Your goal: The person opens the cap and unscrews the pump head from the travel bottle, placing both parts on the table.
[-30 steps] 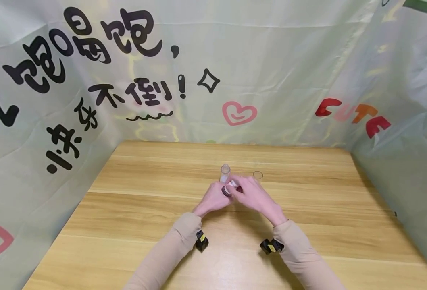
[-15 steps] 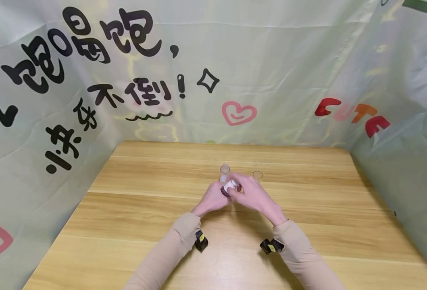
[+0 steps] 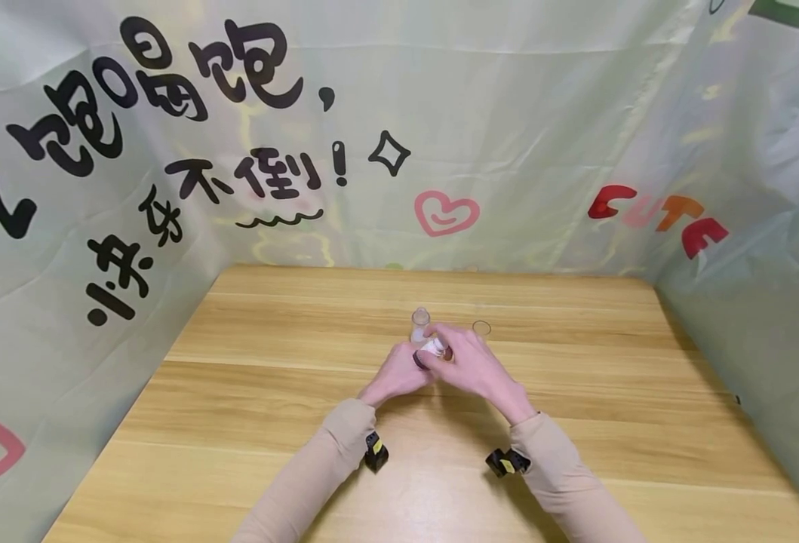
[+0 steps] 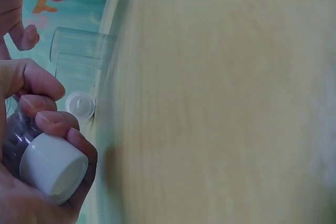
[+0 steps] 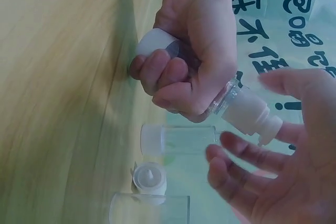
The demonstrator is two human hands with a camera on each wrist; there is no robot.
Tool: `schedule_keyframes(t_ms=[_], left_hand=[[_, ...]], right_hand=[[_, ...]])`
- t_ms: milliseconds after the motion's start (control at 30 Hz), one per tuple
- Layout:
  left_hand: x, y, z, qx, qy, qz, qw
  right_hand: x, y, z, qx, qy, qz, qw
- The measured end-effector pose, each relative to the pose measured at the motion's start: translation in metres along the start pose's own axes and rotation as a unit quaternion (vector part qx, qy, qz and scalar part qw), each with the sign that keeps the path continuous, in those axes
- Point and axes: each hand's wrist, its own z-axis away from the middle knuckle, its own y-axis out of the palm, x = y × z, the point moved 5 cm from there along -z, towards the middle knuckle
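My left hand grips a small clear bottle with a white base, its fingers curled round the body. In the right wrist view the bottle lies tilted, and its white pump top sticks out beyond that fist. Around this top are the thumb and fingers of my right hand, the index finger right behind the nozzle and the thumb beside it. The left hand hides most of the bottle's body. Just beyond the hands stands a clear container with a white bottom.
A clear open cylinder stands on the wooden table, behind the right hand in the head view. Beside it is a small white piece with a nozzle. Printed cloth walls rise at the back and sides.
Both hands stay in nearly the same place. The white top between them turns slightly as the right thumb and fingers shift on it.
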Motion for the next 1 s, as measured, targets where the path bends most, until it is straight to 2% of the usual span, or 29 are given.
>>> schedule_keyframes(t_ms=[200, 267, 367, 500, 600, 767, 867, 1000], left_hand=[[-0.0013, 0.0003, -0.0008, 0.003, 0.023, -0.051, 0.9984], [-0.0012, 0.0002, -0.0009, 0.001, 0.025, -0.054, 0.9982], [-0.0005, -0.0003, -0.0002, 0.001, 0.017, -0.038, 0.9991], [0.0012, -0.0008, 0.0011, 0.001, -0.003, 0.007, 1.0], [0.0011, -0.0006, 0.0011, 0.003, -0.001, 0.0, 1.0], [0.0006, -0.0007, -0.0004, 0.002, 0.018, -0.032, 0.9993], [0.0021, -0.0012, -0.0005, 0.002, 0.011, -0.018, 0.9998], [0.0052, -0.0027, 0.0004, 0.004, -0.016, 0.016, 0.9997]], right_hand=[[0.0004, 0.001, -0.0013, -0.005, -0.002, 0.014, 0.9999], [0.0007, 0.0007, -0.0007, -0.004, -0.004, 0.013, 0.9999], [0.0016, 0.0003, -0.0001, -0.003, -0.005, 0.009, 0.9999], [0.001, 0.0021, -0.0006, 0.004, 0.005, 0.016, 0.9999], [0.0, 0.0035, -0.0011, 0.011, 0.013, 0.024, 0.9996], [0.001, 0.0022, -0.0014, 0.009, -0.005, 0.026, 0.9996], [0.0008, -0.0002, -0.0008, -0.002, -0.012, 0.015, 0.9998], [-0.0016, -0.0041, -0.0003, -0.015, 0.001, -0.016, 0.9998]])
